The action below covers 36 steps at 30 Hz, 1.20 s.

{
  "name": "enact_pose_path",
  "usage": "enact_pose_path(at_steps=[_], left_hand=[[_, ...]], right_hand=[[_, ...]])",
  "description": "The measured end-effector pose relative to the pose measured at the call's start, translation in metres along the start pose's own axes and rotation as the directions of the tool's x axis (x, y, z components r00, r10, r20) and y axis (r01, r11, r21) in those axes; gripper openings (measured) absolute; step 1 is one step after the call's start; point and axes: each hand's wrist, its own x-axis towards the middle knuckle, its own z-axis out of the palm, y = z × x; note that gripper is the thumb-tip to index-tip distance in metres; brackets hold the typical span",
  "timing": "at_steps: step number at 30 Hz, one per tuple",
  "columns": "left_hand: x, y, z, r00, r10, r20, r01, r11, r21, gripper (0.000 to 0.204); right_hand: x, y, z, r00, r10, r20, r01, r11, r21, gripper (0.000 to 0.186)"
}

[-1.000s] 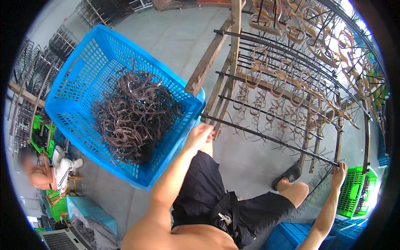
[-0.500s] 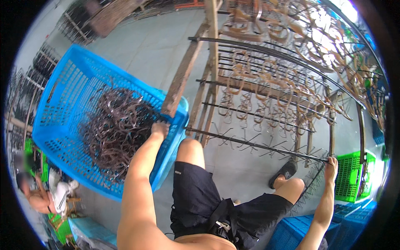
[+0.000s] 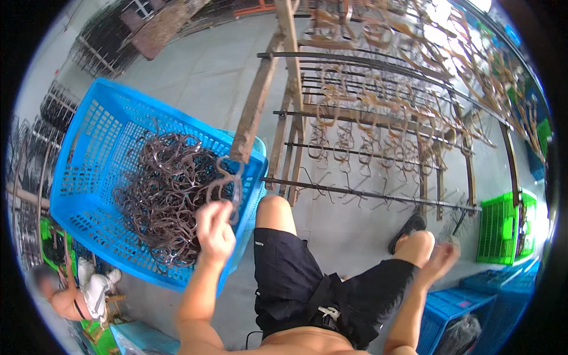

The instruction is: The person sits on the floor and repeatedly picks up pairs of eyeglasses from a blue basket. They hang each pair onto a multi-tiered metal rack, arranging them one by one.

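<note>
My left hand (image 3: 216, 234) is closed on a curved, looped brown piece (image 3: 236, 192), shiny and thin, raised above the near right side of a large blue basket (image 3: 74, 195). A tangle of similar dark brown curved pieces (image 3: 168, 195) lies inside that basket. My right hand (image 3: 442, 258), smeared by motion, hovers over my left-to-right far knee area, just below the right end of a black hooked bar (image 3: 367, 194); it touches nothing that I can make out. Bare hooks stick out along this bar, the lowest and nearest on the rack.
A wooden-framed rack (image 3: 254, 106) rises ahead, its upper bars hung with amber looped pieces (image 3: 367, 109). Green crates (image 3: 497, 231) and blue crates (image 3: 449, 307) stand at the right. Another person (image 3: 71, 296) sits at the lower left.
My left hand has come up and nearer out of the basket with a looped brown piece. My right hand has let go of the bar's right end and moved nearer and left.
</note>
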Motion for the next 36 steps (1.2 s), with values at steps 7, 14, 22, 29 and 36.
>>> enact_pose_path(at_steps=[7,14,22,29,36], left_hand=[[-0.031,0.141,0.024,0.836,0.509,0.206,-0.382,0.809,-0.448,0.034],[-0.036,0.199,0.059,0.885,0.333,0.325,0.003,0.694,-0.720,0.040],[-0.026,0.191,0.092,0.090,0.226,0.970,0.906,0.385,-0.174,0.033],[-0.011,0.178,0.092,-0.031,0.295,0.955,0.994,0.108,-0.001,0.030],[-0.017,0.176,0.092,0.030,0.255,0.967,0.999,-0.035,-0.022,0.025]], right_hand=[[-0.129,-0.139,0.083,0.456,0.174,0.873,-0.717,0.653,0.245,0.030],[0.004,-0.082,0.014,0.916,0.229,0.329,-0.306,0.930,0.205,0.024],[0.138,0.035,-0.014,0.871,0.490,-0.043,-0.405,0.762,0.505,0.011],[0.151,0.044,0.012,0.836,0.547,0.037,-0.472,0.684,0.556,0.013],[0.154,0.044,0.009,0.807,0.582,0.097,-0.534,0.651,0.539,0.013]])
